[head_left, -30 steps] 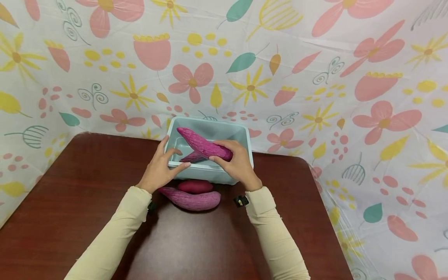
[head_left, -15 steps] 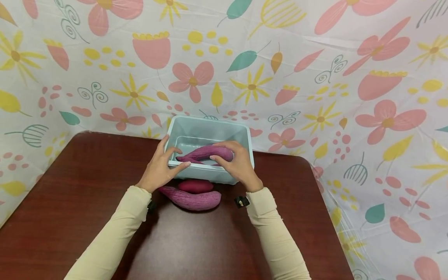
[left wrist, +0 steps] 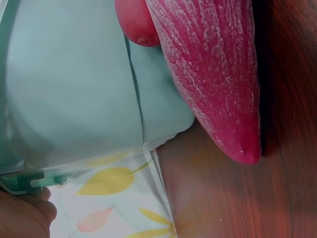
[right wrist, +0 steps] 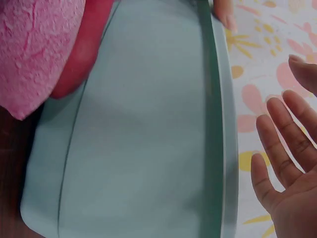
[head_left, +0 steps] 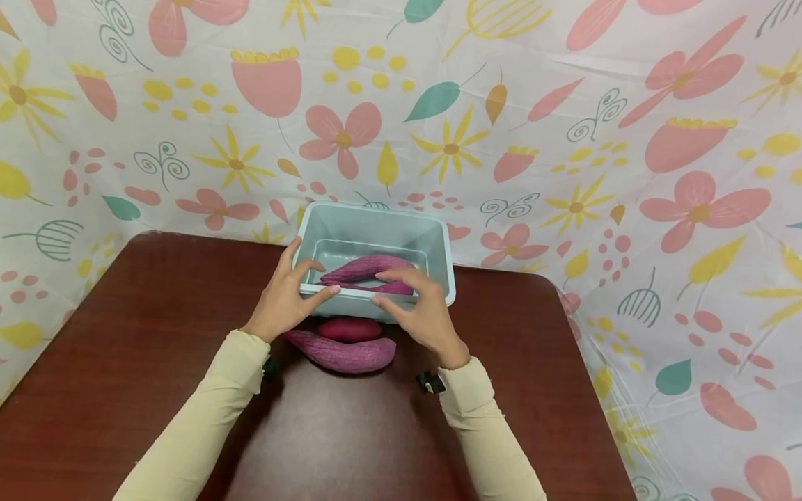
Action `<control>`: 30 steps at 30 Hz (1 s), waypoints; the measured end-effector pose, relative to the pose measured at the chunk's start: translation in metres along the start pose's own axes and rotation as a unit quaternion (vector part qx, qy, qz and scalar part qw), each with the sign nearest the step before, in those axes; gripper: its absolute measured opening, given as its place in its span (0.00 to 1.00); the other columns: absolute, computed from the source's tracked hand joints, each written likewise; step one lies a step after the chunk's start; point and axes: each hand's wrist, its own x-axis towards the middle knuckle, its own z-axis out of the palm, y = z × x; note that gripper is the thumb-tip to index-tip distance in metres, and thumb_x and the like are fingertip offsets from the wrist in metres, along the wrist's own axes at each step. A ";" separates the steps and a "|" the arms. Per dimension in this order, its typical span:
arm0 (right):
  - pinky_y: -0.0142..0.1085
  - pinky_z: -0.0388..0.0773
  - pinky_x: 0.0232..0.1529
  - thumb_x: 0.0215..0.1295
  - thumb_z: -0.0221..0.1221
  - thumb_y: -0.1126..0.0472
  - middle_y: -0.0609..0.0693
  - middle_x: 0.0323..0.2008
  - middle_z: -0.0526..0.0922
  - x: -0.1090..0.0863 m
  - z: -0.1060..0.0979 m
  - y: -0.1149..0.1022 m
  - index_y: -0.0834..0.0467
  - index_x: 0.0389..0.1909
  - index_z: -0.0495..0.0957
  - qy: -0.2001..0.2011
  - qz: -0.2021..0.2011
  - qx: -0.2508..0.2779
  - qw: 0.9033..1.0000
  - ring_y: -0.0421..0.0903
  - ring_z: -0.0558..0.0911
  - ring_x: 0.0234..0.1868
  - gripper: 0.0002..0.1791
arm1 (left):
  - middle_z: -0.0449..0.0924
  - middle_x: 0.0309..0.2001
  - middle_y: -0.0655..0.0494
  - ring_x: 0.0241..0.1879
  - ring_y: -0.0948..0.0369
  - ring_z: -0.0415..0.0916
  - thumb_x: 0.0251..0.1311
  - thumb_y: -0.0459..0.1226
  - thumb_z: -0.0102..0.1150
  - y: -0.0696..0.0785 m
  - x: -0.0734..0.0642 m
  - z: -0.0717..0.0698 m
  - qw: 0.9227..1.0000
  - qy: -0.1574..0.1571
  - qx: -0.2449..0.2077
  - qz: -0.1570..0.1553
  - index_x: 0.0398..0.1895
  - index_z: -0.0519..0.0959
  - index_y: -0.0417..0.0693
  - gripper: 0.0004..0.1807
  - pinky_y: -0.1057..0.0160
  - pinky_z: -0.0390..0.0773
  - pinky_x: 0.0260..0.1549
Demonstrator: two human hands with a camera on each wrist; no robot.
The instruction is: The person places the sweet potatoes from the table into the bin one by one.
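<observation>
A pale blue plastic bin [head_left: 382, 223] stands at the table's back. Inside lie two long purple vegetables that look like sweet potatoes: one curved [head_left: 360, 266], the other [head_left: 396, 287] partly hidden by the front rim and right hand. The left hand [head_left: 278, 299] grips the bin's front left corner, thumb on the front rim. Over the front right rim is the right hand [head_left: 429, 313], fingers spread and holding nothing; the right wrist view shows its open palm [right wrist: 297, 183]. Before the bin lie a small smooth dark red oval vegetable [head_left: 349, 329] and a long curved purple one [head_left: 347, 356].
The dark brown wooden table [head_left: 326, 431] reaches toward the person. A white cloth [head_left: 438, 104] printed with flowers hangs right behind the bin and along both sides. Black wrist cameras [head_left: 430, 382] sit at the cuffs.
The right hand lowered a long purple vegetable into the bin beside the other, let go of it and drew back slightly toward the person. The left hand stayed at the bin's corner.
</observation>
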 end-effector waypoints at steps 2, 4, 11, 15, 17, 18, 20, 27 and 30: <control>0.38 0.76 0.60 0.57 0.73 0.61 0.52 0.49 0.88 -0.002 0.001 -0.003 0.56 0.51 0.84 -0.004 -0.005 0.003 1.000 0.46 0.83 0.54 0.20 | 0.38 0.83 0.49 0.76 0.38 0.55 0.61 0.63 0.62 0.000 0.000 0.000 1.000 -0.001 0.000 0.001 0.51 0.76 0.58 0.25 0.35 0.76 0.51; 0.38 0.76 0.60 0.57 0.74 0.60 0.52 0.49 0.87 -0.005 0.002 -0.006 0.57 0.51 0.84 -0.009 -0.004 0.009 1.000 0.46 0.83 0.54 0.20 | 0.38 0.83 0.49 0.76 0.38 0.55 0.61 0.63 0.62 0.000 0.001 -0.001 1.000 -0.002 -0.001 0.001 0.51 0.76 0.58 0.25 0.35 0.76 0.51; 0.36 0.76 0.60 0.57 0.74 0.59 0.49 0.49 0.87 -0.017 0.003 -0.011 0.55 0.51 0.85 -0.004 0.011 0.009 1.000 0.45 0.83 0.55 0.19 | 0.38 0.83 0.50 0.77 0.39 0.54 0.61 0.64 0.61 -0.001 0.001 0.000 1.000 0.000 -0.003 -0.001 0.51 0.76 0.58 0.26 0.35 0.75 0.53; 0.34 0.76 0.61 0.56 0.75 0.59 0.47 0.49 0.87 -0.025 0.005 -0.010 0.55 0.50 0.85 -0.008 0.020 0.019 1.000 0.43 0.83 0.55 0.20 | 0.38 0.83 0.51 0.77 0.40 0.54 0.60 0.64 0.62 0.000 0.002 -0.002 1.000 0.000 -0.007 -0.005 0.51 0.76 0.59 0.26 0.34 0.74 0.54; 0.34 0.76 0.61 0.55 0.75 0.58 0.47 0.49 0.87 -0.029 0.007 -0.008 0.56 0.49 0.85 -0.013 0.024 0.025 0.999 0.42 0.83 0.55 0.20 | 0.38 0.83 0.51 0.77 0.40 0.54 0.60 0.63 0.62 0.001 0.002 -0.002 1.000 0.000 -0.008 -0.008 0.51 0.76 0.59 0.26 0.35 0.74 0.55; 0.35 0.76 0.61 0.56 0.75 0.58 0.47 0.49 0.87 -0.031 0.008 -0.007 0.56 0.49 0.85 -0.015 0.026 0.025 0.999 0.42 0.83 0.55 0.20 | 0.38 0.83 0.51 0.77 0.40 0.54 0.60 0.63 0.62 0.001 0.002 -0.003 1.000 -0.001 -0.007 -0.007 0.51 0.76 0.59 0.26 0.35 0.75 0.54; 0.35 0.76 0.61 0.56 0.75 0.57 0.47 0.49 0.87 -0.035 0.010 -0.006 0.56 0.49 0.85 -0.022 0.030 0.024 0.999 0.42 0.83 0.55 0.20 | 0.37 0.83 0.51 0.77 0.39 0.54 0.61 0.63 0.62 0.001 0.002 -0.003 1.000 -0.004 -0.007 -0.006 0.51 0.76 0.59 0.26 0.35 0.75 0.53; 0.37 0.77 0.60 0.56 0.75 0.55 0.46 0.50 0.87 -0.049 0.021 0.000 0.49 0.50 0.84 -0.048 0.037 0.025 0.998 0.42 0.82 0.55 0.20 | 0.37 0.83 0.51 0.77 0.39 0.55 0.61 0.63 0.62 -0.001 0.001 -0.001 1.000 -0.006 -0.005 -0.007 0.51 0.76 0.59 0.25 0.36 0.76 0.52; 0.38 0.77 0.59 0.55 0.75 0.56 0.46 0.50 0.86 -0.055 0.025 0.003 0.48 0.50 0.84 -0.056 0.043 0.023 0.997 0.42 0.82 0.55 0.21 | 0.38 0.83 0.51 0.76 0.40 0.55 0.61 0.63 0.62 -0.001 0.000 0.000 1.000 -0.004 -0.003 -0.007 0.51 0.76 0.59 0.25 0.36 0.77 0.51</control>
